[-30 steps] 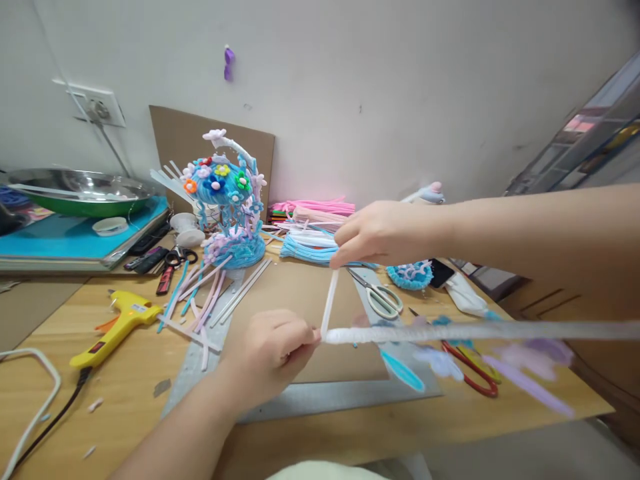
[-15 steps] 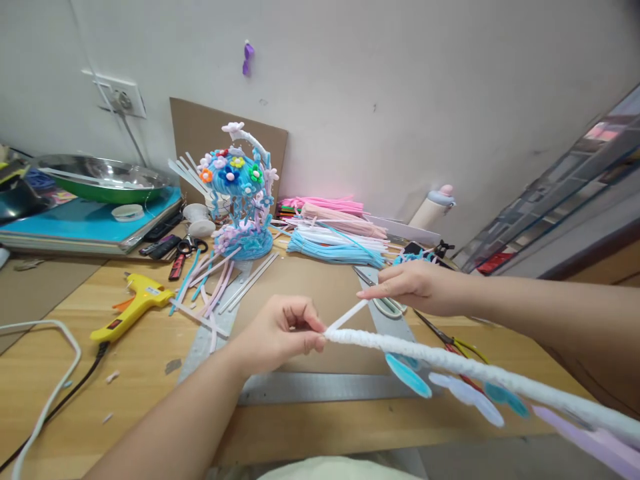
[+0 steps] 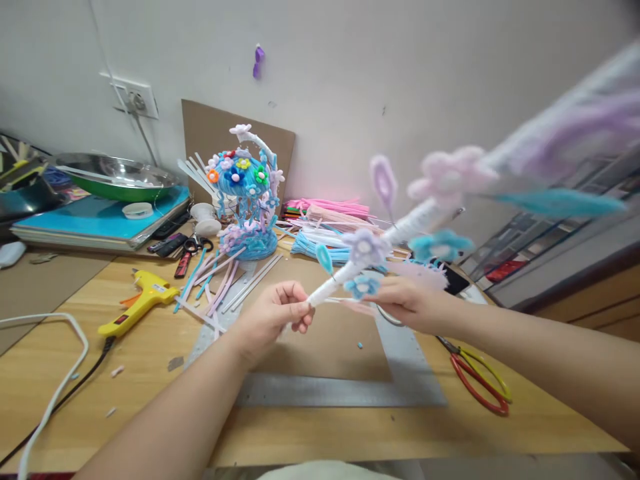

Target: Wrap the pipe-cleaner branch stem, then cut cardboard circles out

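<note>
A long stem wrapped in white pipe cleaner (image 3: 327,290) slants up to the far right, carrying fuzzy flowers and leaves. My left hand (image 3: 280,310) pinches its lower end. A lilac flower (image 3: 367,248), a blue flower (image 3: 363,285) and a small blue leaf (image 3: 324,259) sit nearest that end; a pink flower (image 3: 447,175) is higher up and blurred. My right hand (image 3: 413,303) is behind the stem, its fingers closed at the free end of a thin pale pipe cleaner (image 3: 345,301) running from the left fingertips. The blue flower partly hides those fingers.
A brown board (image 3: 320,353) lies inside a grey metal frame (image 3: 345,391). Red-and-yellow scissors (image 3: 480,383) lie at right, a yellow glue gun (image 3: 140,300) at left. Behind stand a flower-covered blue jellyfish ornament (image 3: 245,193) and pipe cleaner bundles (image 3: 325,247).
The stem has swung from sloping down at right to rising up at right, bringing its flowers into view. My right hand has moved slightly down and right, to behind the stem.
</note>
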### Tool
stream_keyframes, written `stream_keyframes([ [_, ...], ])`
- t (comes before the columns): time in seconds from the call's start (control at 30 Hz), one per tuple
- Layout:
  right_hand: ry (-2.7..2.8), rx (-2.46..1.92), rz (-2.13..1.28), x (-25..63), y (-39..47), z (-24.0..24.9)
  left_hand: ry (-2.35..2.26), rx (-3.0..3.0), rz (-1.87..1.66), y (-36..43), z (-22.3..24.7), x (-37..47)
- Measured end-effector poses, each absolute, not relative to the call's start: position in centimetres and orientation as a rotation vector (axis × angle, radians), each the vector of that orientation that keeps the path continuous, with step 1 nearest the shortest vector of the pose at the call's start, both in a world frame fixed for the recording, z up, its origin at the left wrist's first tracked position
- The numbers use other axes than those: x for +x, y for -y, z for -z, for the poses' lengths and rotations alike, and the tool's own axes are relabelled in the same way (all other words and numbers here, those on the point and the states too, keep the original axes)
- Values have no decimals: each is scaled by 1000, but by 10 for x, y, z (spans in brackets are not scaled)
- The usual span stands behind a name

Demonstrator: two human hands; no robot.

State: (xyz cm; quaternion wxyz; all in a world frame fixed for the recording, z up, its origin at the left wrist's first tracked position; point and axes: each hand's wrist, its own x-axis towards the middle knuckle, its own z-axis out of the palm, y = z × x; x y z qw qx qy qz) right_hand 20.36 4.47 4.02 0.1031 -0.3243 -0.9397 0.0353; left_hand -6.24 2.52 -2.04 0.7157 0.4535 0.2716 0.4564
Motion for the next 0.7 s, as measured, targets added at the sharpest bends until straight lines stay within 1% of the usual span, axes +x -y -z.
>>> stream_keyframes([
  [0.07,2848,-908,-106,197,-35,-37,-658,934,-1069,-26,22,-60],
  [0.13,2914,-853,-35,191,-25,-36,-747,897,-1122,-28,23,-57],
  [0.4,3028,-575,639,160,14,-53,-1110,1030,-1280,-24,27,-47],
  [0.47,3060,-503,737,148,21,-61,-1261,1285,-1304,-20,29,-47],
  [0.57,3092,-402,765,129,25,-75,-1450,1879,-1269,-15,32,-50],
  [0.7,3129,-404,678,107,8,-100,-1434,2495,-1210,-11,35,-55],
])
